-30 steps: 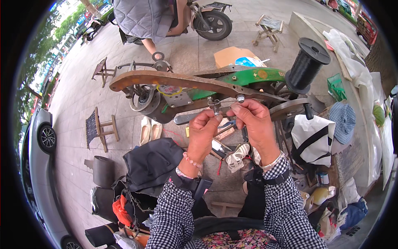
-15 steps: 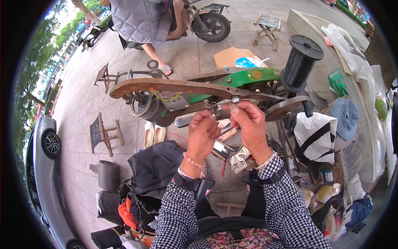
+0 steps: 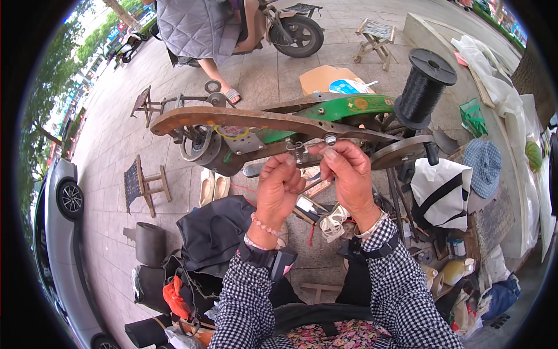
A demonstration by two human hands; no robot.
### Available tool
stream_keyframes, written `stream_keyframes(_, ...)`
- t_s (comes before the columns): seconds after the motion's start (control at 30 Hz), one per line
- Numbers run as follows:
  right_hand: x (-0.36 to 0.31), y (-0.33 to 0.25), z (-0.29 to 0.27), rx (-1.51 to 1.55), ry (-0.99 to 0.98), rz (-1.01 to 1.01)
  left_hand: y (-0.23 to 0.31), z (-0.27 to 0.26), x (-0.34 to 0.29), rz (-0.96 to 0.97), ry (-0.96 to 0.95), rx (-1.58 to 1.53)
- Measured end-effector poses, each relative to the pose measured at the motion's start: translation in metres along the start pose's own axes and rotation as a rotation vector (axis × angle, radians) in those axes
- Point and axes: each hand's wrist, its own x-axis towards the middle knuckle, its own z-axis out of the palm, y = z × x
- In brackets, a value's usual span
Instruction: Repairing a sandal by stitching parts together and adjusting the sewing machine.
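Observation:
In front of me stands a hand-cranked shoe-repair sewing machine (image 3: 250,120) with a rusty long arm, a green body and a large spool of black thread (image 3: 423,90) at its right end. My left hand (image 3: 279,185) is closed with its fingers curled, just below a small coil spring (image 3: 299,152) on the machine. My right hand (image 3: 347,174) pinches thumb against forefinger, right of that spring and under a bolt (image 3: 330,140). What either hand holds is too small to make out, possibly thread. A thin dark rod (image 3: 317,185) shows between the hands.
Folding stools (image 3: 145,186), a black cloth (image 3: 215,232) and pale shoes (image 3: 214,187) lie left. At right are a white bag (image 3: 442,192), a blue cap (image 3: 483,167) and bottles (image 3: 459,270). Beyond the machine, a person sits on a scooter (image 3: 295,38). A car (image 3: 64,244) stands far left.
My left hand has drawn slightly left, away from the coil spring, its fingers more curled. My right hand stays pinched in nearly the same place. The thin rod shows more clearly between them.

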Motion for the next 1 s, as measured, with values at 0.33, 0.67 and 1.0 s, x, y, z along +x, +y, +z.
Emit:
stream_keyframes(0.33, -0.005, 0.0, 0.008, -0.115, -0.073, -0.079, 0.01, 0.008, -0.009, -0.183, 0.007, -0.304)
stream_keyframes(0.67, 0.002, -0.002, 0.026, -0.611, -0.157, -0.466, 0.019, 0.018, -0.011, -0.156, -0.006, -0.28)
stream_keyframes(1.0, -0.006, 0.003, 0.02, -0.299, -0.015, -0.297, 0.015, 0.025, -0.017, -0.083, -0.033, -0.13)
